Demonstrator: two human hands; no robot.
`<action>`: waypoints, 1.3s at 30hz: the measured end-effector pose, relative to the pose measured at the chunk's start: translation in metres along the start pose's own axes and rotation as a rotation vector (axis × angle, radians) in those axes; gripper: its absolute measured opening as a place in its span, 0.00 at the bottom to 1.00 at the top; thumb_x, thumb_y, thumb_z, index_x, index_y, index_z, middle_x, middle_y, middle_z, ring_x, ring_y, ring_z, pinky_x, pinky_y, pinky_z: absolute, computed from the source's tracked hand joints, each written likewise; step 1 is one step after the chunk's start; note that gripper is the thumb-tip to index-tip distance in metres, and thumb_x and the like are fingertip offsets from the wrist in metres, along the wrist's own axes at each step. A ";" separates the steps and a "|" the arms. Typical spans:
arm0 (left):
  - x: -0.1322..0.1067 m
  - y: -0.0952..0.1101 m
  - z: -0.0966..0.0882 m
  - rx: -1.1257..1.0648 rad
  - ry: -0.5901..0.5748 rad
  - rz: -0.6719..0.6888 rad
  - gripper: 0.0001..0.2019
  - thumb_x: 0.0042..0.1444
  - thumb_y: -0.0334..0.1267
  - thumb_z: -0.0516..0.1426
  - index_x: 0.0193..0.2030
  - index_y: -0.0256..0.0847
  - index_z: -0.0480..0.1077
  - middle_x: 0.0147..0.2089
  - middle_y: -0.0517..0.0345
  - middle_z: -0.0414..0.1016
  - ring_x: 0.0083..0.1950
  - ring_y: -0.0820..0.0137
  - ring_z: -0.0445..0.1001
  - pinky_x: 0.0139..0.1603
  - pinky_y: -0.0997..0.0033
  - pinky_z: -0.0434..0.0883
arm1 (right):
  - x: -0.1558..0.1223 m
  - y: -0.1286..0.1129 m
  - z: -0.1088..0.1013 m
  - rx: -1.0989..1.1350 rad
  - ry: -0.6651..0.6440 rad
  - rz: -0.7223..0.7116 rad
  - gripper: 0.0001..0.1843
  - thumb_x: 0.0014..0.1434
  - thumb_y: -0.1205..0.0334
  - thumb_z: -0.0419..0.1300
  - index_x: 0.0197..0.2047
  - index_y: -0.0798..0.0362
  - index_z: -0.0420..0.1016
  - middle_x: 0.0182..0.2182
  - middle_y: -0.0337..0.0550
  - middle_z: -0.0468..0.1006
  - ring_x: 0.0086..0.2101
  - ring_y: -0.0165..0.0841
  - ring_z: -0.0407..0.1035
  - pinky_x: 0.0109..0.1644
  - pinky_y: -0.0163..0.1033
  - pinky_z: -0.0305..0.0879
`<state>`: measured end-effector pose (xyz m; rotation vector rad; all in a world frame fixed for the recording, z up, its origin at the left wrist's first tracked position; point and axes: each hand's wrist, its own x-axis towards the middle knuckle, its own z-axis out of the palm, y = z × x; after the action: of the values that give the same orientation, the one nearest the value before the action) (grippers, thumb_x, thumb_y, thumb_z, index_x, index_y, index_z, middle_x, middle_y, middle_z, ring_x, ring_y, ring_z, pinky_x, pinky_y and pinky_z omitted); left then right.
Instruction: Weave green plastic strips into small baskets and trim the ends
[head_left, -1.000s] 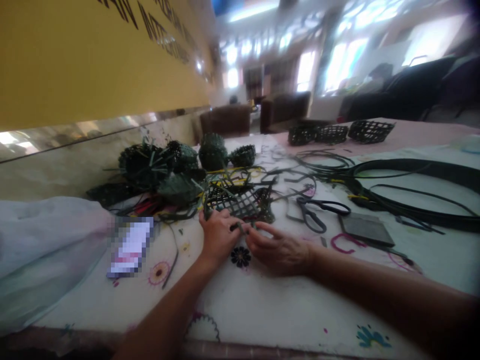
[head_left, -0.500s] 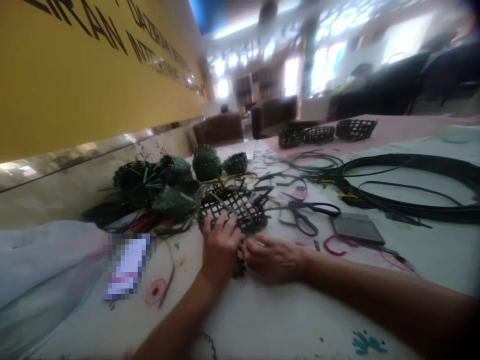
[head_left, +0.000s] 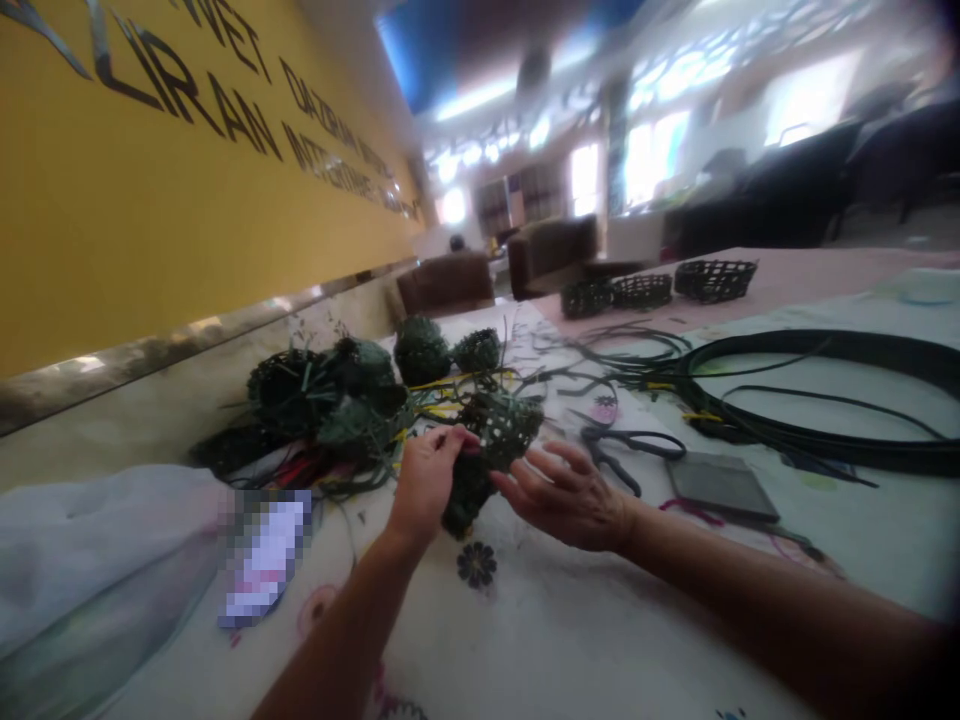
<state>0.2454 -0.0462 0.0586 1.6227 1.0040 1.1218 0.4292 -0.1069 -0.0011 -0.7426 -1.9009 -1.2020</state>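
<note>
A small basket woven from dark green strips (head_left: pixel 510 425) is tilted up off the table between my hands. My left hand (head_left: pixel 429 480) is closed on its left side, thumb on top, the fingertips partly hidden. On the right, my right hand (head_left: pixel 566 495) has its fingers bent and apart, the fingertips close beside the weave; whether they touch it I cannot tell. Scissors with dark handles (head_left: pixel 630 445) lie just beyond my right hand. Several dark green woven pieces (head_left: pixel 326 395) are heaped to the left of the basket.
A coil of dark strips (head_left: pixel 832 345) lies at the right, near a flat grey block (head_left: pixel 720 487). Woven baskets (head_left: pixel 714 280) stand at the far edge. A whitish plastic bag (head_left: pixel 112 540) is at the left, below a yellow wall (head_left: pixel 187 220). The tablecloth (head_left: pixel 592 630) has printed flowers.
The basket has been turned from lying with its open lattice up to a tilted position. My left hand has changed from spread on it to gripping its side; my right hand has moved right, its fingers loosened.
</note>
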 end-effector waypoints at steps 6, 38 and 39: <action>0.000 0.013 0.011 -0.334 -0.197 -0.244 0.22 0.40 0.48 0.71 0.40 0.37 0.79 0.32 0.57 0.79 0.31 0.72 0.73 0.35 0.73 0.70 | -0.011 0.017 -0.002 0.190 -0.044 0.156 0.20 0.65 0.71 0.54 0.58 0.48 0.72 0.48 0.48 0.73 0.59 0.45 0.61 0.64 0.61 0.61; -0.044 -0.004 0.035 -0.224 0.062 0.095 0.11 0.57 0.45 0.61 0.30 0.39 0.73 0.31 0.59 0.73 0.36 0.69 0.70 0.40 0.72 0.68 | 0.023 -0.018 0.006 1.229 -0.005 1.193 0.40 0.61 0.52 0.63 0.72 0.41 0.51 0.68 0.48 0.58 0.63 0.46 0.60 0.60 0.53 0.69; -0.046 -0.006 0.037 -0.238 0.046 0.087 0.11 0.57 0.45 0.61 0.32 0.39 0.75 0.33 0.58 0.75 0.38 0.68 0.72 0.43 0.71 0.69 | 0.023 -0.017 0.005 1.212 -0.003 1.207 0.37 0.62 0.52 0.61 0.71 0.42 0.53 0.68 0.47 0.59 0.63 0.45 0.60 0.61 0.54 0.68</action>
<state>0.2685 -0.0954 0.0352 1.4655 0.8013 1.2907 0.4016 -0.1076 0.0084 -0.8745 -1.3280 0.6592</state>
